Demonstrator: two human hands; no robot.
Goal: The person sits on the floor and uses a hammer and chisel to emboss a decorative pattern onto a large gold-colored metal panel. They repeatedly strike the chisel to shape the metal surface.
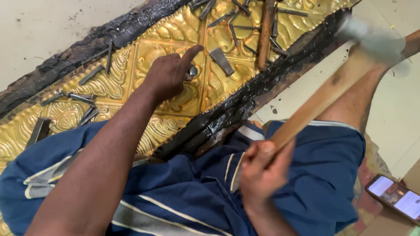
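1. Right hand (261,172) clenched round the wooden hammer (323,98) handle, head raised (blurred), ready to strike.
2. Left hand (168,75) pinches a steel punch (193,71) beneath its fingertips, steadying it upright on the embossed brass sheet (131,87).

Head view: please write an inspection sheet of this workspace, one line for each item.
Surface: pale floor; gold embossed sheet lies on a black pitch bed.
Job's things: punch upright under the left hand; hammer raised, its head blurred.
Clutter: many loose punches on the sheet, and a wooden stick.
Grips: left hand pinches the punch, forefinger out; right hand closed on the hammer handle.
Cables: nothing seen.
Surroundings: blue striped cloth over the lap; a phone on the floor to the right.
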